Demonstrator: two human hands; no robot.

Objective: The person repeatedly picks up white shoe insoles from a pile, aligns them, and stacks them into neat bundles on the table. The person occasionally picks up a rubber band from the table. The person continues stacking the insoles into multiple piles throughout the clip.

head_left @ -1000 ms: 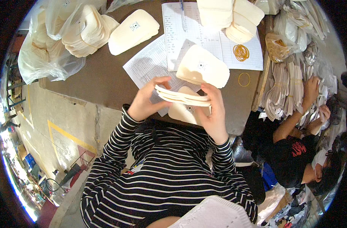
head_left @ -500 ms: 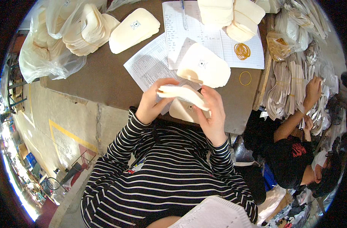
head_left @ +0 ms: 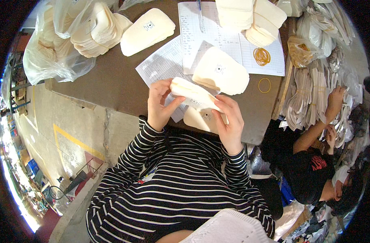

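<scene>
Between my two hands, above the table's near edge, is a thin stack of cream, sole-shaped pads (head_left: 195,94), tilted so that its layered edge and a printed mark show. My left hand (head_left: 161,106) grips its left end, thumb below and fingers behind. At the other end, my right hand (head_left: 230,121) pinches it between thumb and fingers. Just under it lies another cream pad (head_left: 201,118) with a dark mark, partly hidden by the held stack. Beyond my hands rests a thicker stack of the same pads (head_left: 220,72), partly over the papers.
Written papers (head_left: 162,60) and a pen (head_left: 200,16) lie on the brown table (head_left: 112,87). Rubber bands (head_left: 261,56) and a single band (head_left: 264,85) are at right. More pad stacks (head_left: 148,31) and a plastic bag (head_left: 51,65) stand behind. Another person's arm (head_left: 314,125) reaches in at right.
The held stack has turned, so its printed face now shows more and its edge has lifted. My hands have shifted slightly, still gripping both ends. The whole view has moved a little.
</scene>
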